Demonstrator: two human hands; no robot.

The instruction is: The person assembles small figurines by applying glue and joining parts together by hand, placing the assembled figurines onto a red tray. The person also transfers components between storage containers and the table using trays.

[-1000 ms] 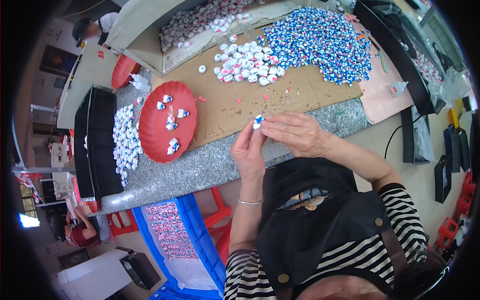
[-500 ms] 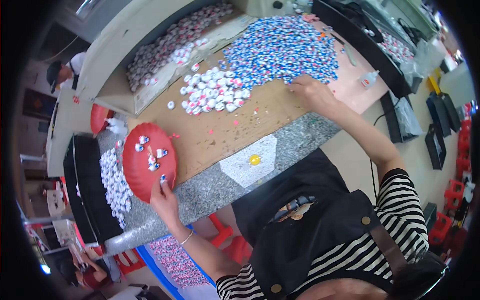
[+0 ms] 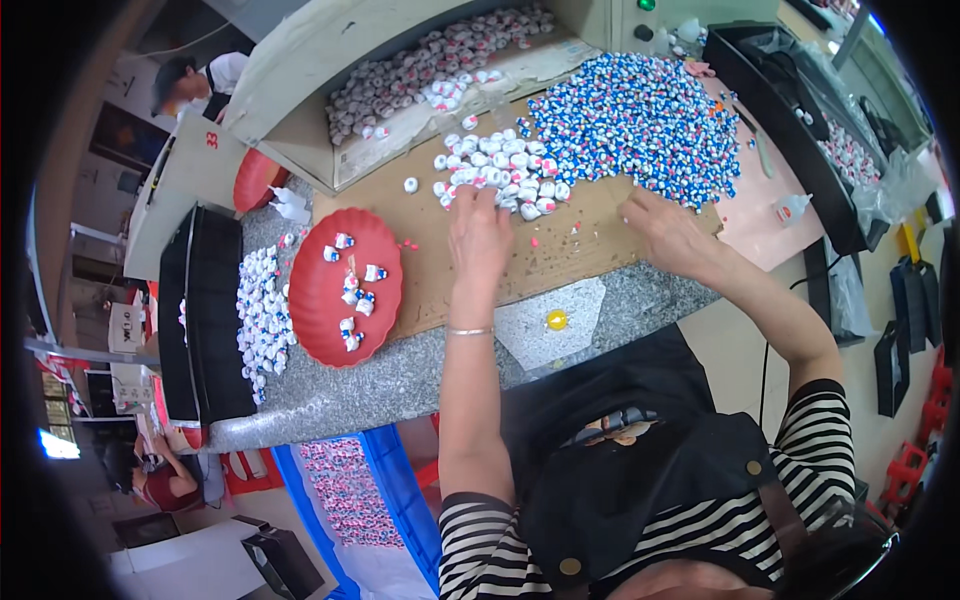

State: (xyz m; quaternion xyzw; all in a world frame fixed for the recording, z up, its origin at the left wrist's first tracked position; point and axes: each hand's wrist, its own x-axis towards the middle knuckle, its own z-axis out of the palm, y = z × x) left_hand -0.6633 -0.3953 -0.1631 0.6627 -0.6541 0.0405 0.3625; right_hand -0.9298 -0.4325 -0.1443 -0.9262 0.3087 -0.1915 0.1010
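Observation:
My left hand [image 3: 480,240] reaches to the near edge of a heap of round white figurine heads [image 3: 510,160]. Its fingers are bent together over the heads, and what the tips hold is hidden. At the near edge of a large heap of small blue-and-white figurine bodies [image 3: 640,125], my right hand [image 3: 665,232] has thumb and fingers pinched together. Anything in that pinch is too small to make out. A red scalloped plate [image 3: 320,290] stands left of my left hand, with several small white-and-blue figurines [image 3: 352,290] on it.
Several white figurines [image 3: 265,320] lie between the plate and a black tray [image 3: 200,320]. More white heads fill an open-fronted shelf [image 3: 255,120] at the back. A squeeze bottle [image 3: 792,208] is on the right. Below the granite edge stands a blue crate [image 3: 400,480].
My left hand has left the plate and moved right to the white heads. A figurine it held now lies on the plate. My right hand stays by the blue heap; the view has shifted.

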